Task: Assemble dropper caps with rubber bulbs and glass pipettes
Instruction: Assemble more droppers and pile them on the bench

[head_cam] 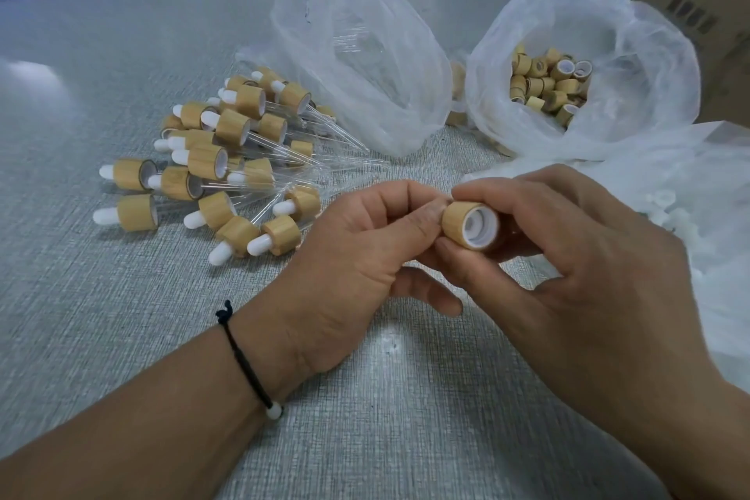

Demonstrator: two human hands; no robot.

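I see my right hand (pixel 568 252) pinching a bamboo cap (pixel 466 224) above the table (pixel 101 296); left hand (pixel 365 252) fingers curl against its top. Finished droppers (pixel 227 158) lie left, cap bag (pixel 568 81) beyond

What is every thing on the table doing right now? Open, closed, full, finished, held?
cap: held by both hands, open end toward the camera, no pipette in it.
left hand: fingers pinch the cap's far end.
right hand: grips the cap.
finished droppers: piled, lying down.
bag of caps: open, partly filled.
bag of pipettes: open, few left.
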